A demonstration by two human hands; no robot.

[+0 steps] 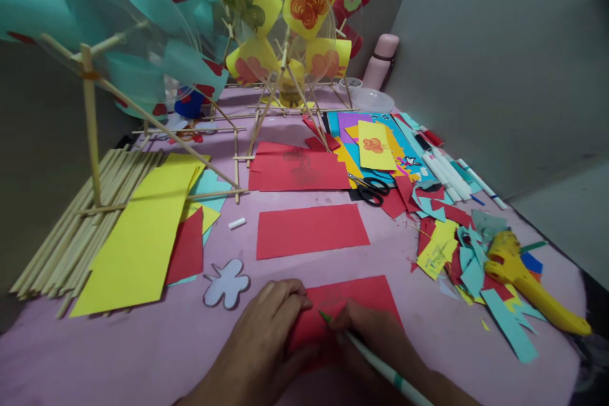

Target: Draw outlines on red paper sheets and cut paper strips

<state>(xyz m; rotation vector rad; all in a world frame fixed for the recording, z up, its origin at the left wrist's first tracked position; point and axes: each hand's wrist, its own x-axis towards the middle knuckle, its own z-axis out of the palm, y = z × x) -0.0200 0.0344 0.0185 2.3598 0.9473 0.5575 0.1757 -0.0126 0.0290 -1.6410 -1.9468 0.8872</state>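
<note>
My right hand (pixel 371 333) is closed round a green felt-tip marker (pixel 380 365) with a white barrel. The marker's green tip is at the surface of a red paper rectangle (pixel 380 301), near faint lines drawn there. My left hand (pixel 271 330) lies on the left part of this sheet, thumb apart from the bent fingers. Just left of it is a pale butterfly-shaped paper cutout (pixel 227 285) with a dark outline. Beyond my hands lies a second red paper rectangle (pixel 311 231), and behind that a red sheet (pixel 299 168) with a dark drawing.
Wooden sticks (pixel 80 228) and yellow paper strips (pixel 137 241) lie at left. Stick-framed wheels (pixel 285 44) with decorated paper stand behind. Scissors (pixel 371 190), paper scraps (pixel 471 260), a yellow glue gun (pixel 533 288) and markers (pixel 445 171) are at right. A pink bottle (pixel 382 60) stands far back.
</note>
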